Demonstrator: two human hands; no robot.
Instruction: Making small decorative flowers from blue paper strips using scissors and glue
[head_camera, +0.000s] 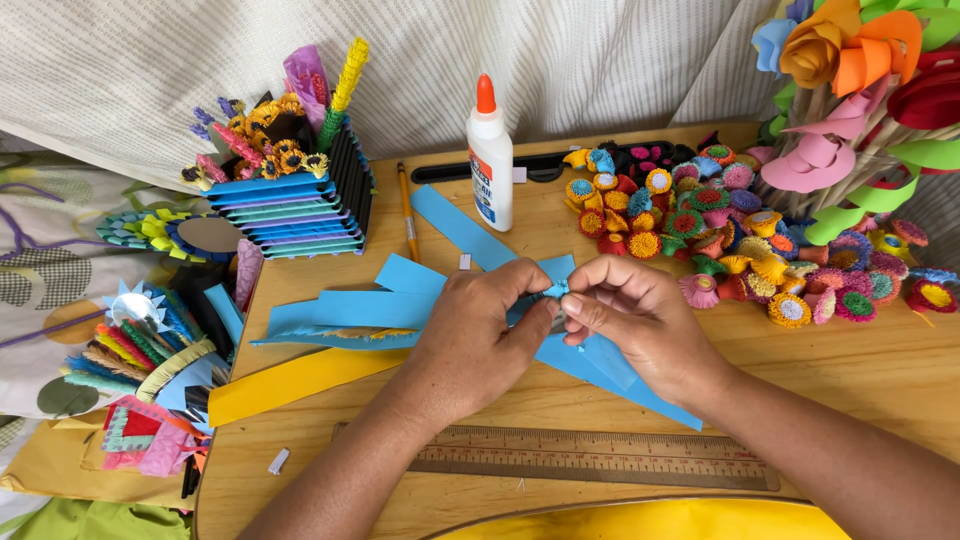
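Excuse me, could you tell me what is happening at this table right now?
A person is working blue paper at a wooden table. The left hand and right hand meet over a pile of blue paper strips, pinching a small blue rolled piece between them. A glue bottle stands upright behind, a heap of colourful paper flowers lies to the right, and a wooden ruler lies near the front edge.

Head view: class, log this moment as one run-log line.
left hand pinches blue paper strip | right hand fingers pinch same strip | glue bottle upright behind | wooden ruler in front
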